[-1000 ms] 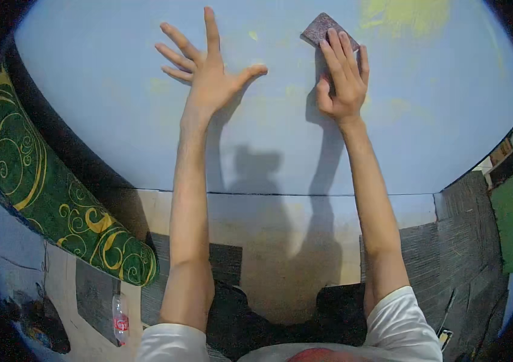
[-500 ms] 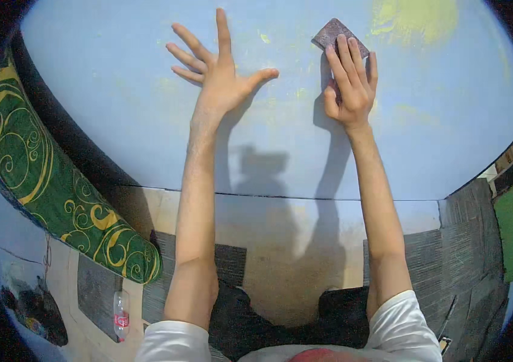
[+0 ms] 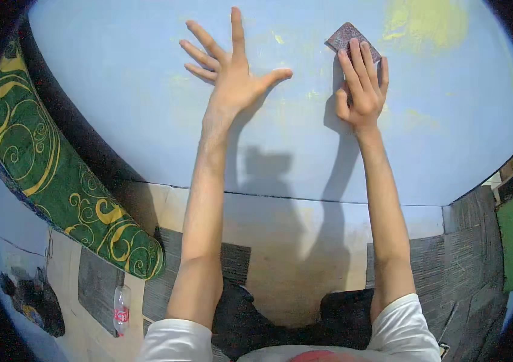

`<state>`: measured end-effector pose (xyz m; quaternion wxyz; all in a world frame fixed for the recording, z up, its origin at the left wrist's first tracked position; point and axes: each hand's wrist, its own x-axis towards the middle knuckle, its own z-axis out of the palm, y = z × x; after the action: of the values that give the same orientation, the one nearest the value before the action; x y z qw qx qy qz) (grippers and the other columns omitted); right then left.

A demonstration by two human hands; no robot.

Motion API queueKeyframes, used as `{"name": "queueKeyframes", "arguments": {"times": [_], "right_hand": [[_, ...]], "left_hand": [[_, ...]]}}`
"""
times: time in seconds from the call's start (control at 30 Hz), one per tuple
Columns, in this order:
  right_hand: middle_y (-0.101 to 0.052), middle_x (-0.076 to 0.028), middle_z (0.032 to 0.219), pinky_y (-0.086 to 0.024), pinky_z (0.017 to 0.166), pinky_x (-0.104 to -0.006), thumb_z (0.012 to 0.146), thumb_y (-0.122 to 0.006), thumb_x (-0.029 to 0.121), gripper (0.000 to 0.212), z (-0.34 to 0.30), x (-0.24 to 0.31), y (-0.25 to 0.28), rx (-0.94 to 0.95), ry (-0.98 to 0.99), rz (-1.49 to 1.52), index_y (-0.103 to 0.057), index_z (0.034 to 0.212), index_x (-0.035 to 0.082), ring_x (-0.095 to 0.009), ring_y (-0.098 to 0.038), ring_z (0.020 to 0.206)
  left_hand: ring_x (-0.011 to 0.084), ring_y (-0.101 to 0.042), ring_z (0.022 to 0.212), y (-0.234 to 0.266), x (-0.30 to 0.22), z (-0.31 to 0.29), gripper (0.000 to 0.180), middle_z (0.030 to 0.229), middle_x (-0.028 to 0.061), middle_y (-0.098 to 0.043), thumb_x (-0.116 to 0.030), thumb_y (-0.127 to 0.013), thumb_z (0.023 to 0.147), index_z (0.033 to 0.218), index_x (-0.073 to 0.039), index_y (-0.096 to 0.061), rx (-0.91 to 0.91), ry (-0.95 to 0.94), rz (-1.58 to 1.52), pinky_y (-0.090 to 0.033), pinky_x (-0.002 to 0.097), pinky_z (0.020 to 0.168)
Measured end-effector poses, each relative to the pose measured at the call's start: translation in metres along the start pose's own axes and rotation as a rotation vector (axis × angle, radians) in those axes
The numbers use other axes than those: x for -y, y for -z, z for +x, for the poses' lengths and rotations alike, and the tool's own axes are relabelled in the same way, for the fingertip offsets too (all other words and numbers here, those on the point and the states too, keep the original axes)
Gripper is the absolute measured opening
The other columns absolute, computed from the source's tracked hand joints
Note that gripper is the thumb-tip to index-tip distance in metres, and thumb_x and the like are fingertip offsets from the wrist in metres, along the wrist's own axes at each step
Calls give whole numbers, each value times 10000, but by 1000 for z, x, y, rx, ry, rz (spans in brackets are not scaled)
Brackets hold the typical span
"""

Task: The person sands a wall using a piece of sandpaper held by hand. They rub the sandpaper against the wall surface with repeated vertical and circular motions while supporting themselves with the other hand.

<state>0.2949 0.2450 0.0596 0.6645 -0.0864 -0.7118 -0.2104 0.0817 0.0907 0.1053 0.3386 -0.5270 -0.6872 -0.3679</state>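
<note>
Head view: looking down two bare forearms that come up from the bottom edge, both pressed against a pale blue wall [image 3: 147, 114].
Left hand [image 3: 232, 72]: flat on the wall, fingers [image 3: 208, 41] spread wide apart, thumb sticking out to the right, holding nothing at all.
Right hand [image 3: 362, 84]: fingers straight and close together, laid flat over a small dark reddish-brown sanding block [image 3: 347, 37], pinning it to the wall rather than curling round it.
Sanding block: sits near the top of the picture, tilted on a corner, upper-left part poking out past the fingertips, the rest hidden under the hand.
Hands to each other: side by side at about the same height, clearly apart, not touching.
Wall: blue paint is patchy, with a yellowish-green patch [image 3: 425, 24] up and to the right of the block and fainter yellowish smudges between the hands.
Shadows: both arms cast dark shadows on the wall below the hands.
Floor [image 3: 286, 241]: pale, meets the wall along a dark line, with dark grey mats either side.
Left side: a long green cushion [image 3: 45, 175] with yellow swirls leaning along the wall.
Lower left: a clear plastic bottle [image 3: 121, 309] with a red label lying on the floor.
Sleeves: white short sleeves [image 3: 407, 332] at the bottom edge.
</note>
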Motion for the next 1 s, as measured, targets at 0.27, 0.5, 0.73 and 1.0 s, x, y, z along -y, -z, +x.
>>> {"name": "queueKeyframes", "arguments": {"times": [0.27,0.5,0.73,1.0], "right_hand": [[-531,-8,1589,-147,1314,-547,842,-482,269,664,-1,5,1,104,82,-87,-598,1492,196,-199,-448,1502],[-460,-15,1643,-76,1316,-563,869,-519,292,667,4,9,5,208,62,-140,-545,1536,271,-227,-374,1545],[-539,-16,1574,-399,1209,-462,899,-735,76,586,12,3,18,74,74,-175,-620,1443,261,-223,-489,1450],[-621,-66,1452,-508,1030,-434,831,-791,50,577,48,6,48,19,129,13,-668,1384,159,-265,-607,1303]], "left_hand": [[680,344,1403,3,-4,0,1506,1589,377,375,-805,-852,605,1673,-356,110,-12,-2,-23,84,870,1062],[636,387,1410,9,-8,-6,1376,1621,325,365,-723,-863,682,1693,-345,-9,-20,21,-103,139,828,1092],[593,359,1455,13,-21,-4,1287,1647,280,352,-647,-845,759,1697,-319,-27,47,62,-86,123,808,1120],[497,141,1555,24,-24,0,948,1718,213,124,-421,-851,863,1633,-290,-313,-122,-107,-255,-38,777,1173]]}}
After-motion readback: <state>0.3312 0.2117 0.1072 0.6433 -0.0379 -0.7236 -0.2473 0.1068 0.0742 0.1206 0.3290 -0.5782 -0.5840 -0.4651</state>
